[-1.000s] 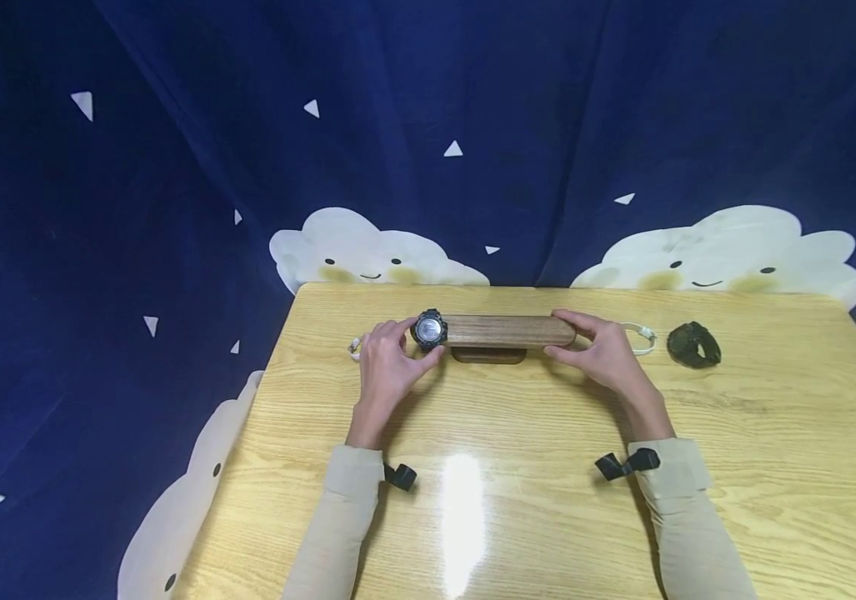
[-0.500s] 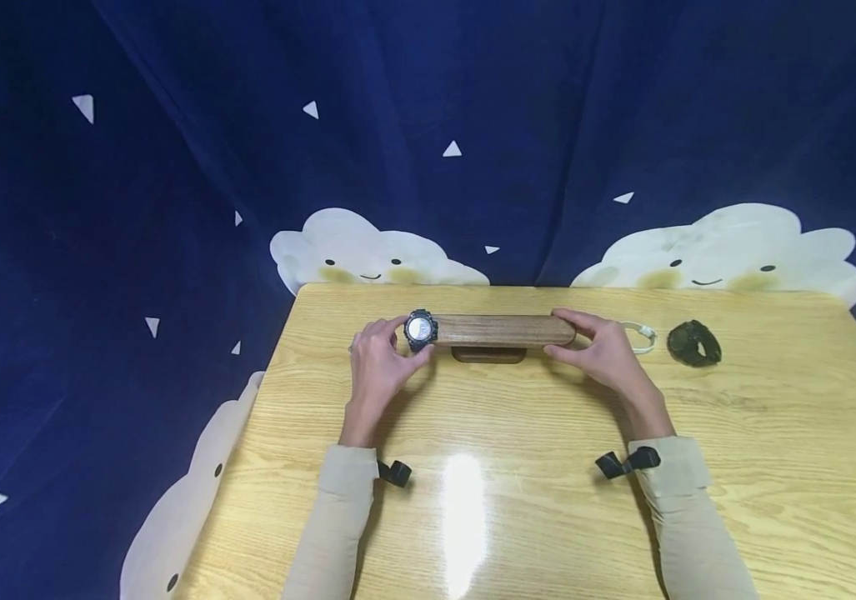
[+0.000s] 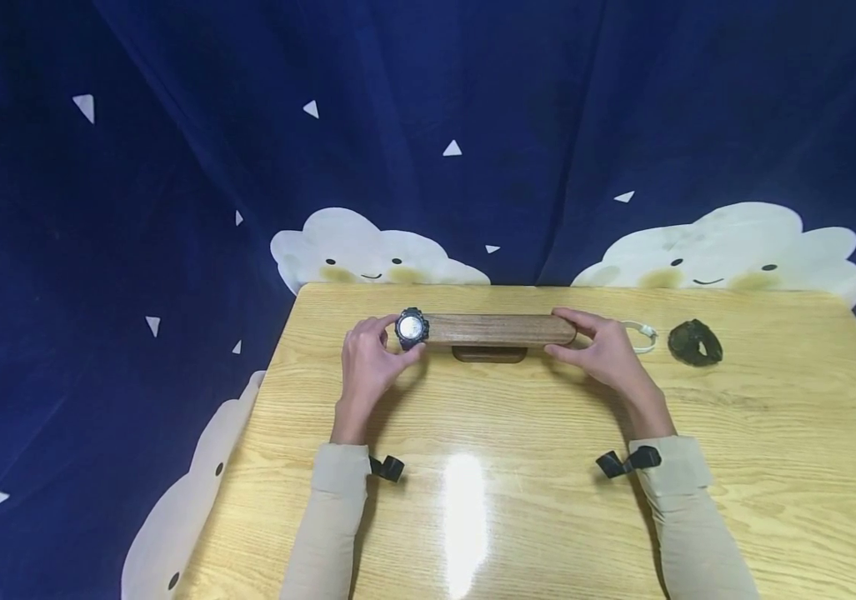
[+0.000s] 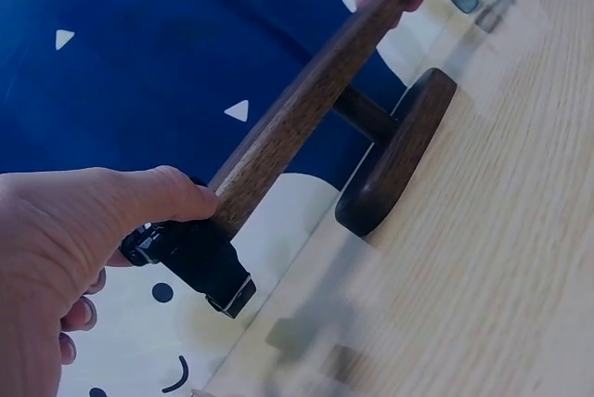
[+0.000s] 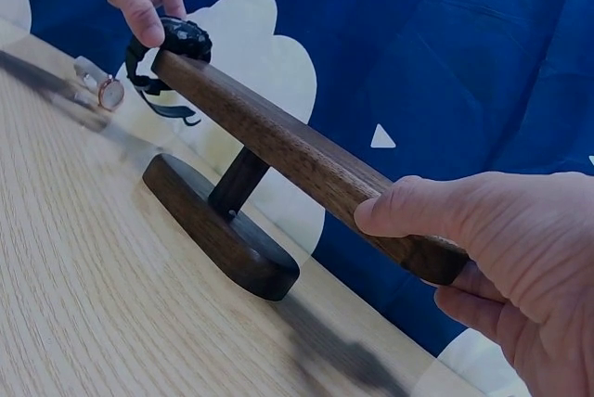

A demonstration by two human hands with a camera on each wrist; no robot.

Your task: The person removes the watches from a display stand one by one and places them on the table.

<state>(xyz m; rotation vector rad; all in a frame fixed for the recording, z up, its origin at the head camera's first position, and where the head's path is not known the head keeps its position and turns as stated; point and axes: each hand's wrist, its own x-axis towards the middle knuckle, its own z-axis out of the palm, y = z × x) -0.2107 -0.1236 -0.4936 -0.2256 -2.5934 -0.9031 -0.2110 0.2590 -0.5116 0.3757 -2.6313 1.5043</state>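
Note:
A black digital watch (image 3: pixel 411 328) sits at the left end of a dark wooden watch stand's bar (image 3: pixel 495 330). My left hand (image 3: pixel 364 363) pinches the watch between thumb and fingers. In the right wrist view, its unfastened strap (image 5: pixel 165 109) hangs below the bar end. My right hand (image 3: pixel 602 354) grips the opposite end of the bar, thumb in front and fingers behind. A short post (image 5: pixel 239 179) joins the bar to its rounded base (image 5: pixel 223 230), which stands on the table.
Right of my right hand lie a white-strapped watch (image 3: pixel 645 333) and a dark watch (image 3: pixel 683 340) on the wooden table (image 3: pixel 548 483). A round-faced watch (image 5: pixel 109 93) with a pale strap lies beyond the stand's left end. A blue curtain (image 3: pixel 428 125) hangs behind.
My left hand has slid the black watch leftward along the bar to its end. My right hand has kept its grip in place, and the stand has stayed put.

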